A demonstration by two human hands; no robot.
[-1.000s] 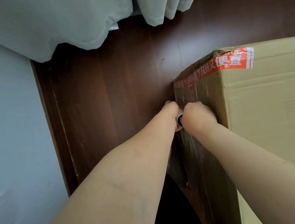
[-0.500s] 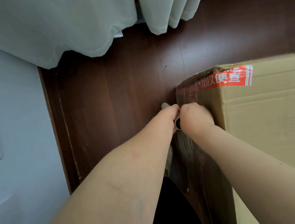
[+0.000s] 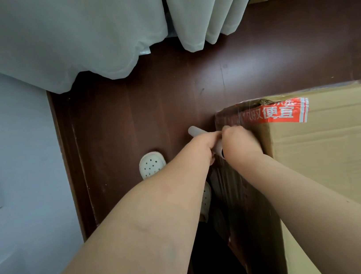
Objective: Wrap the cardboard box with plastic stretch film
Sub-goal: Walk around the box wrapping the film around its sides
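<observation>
Head view: left hand (image 3: 207,143) and right hand (image 3: 240,146) curl fingers round film roll (image 3: 197,132) beside cardboard box (image 3: 340,160).

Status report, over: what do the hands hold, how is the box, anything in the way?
Left hand and right hand both grip film roll. Roll against cardboard box corner, film already on side face. White shoe nearby, not blocking.
</observation>
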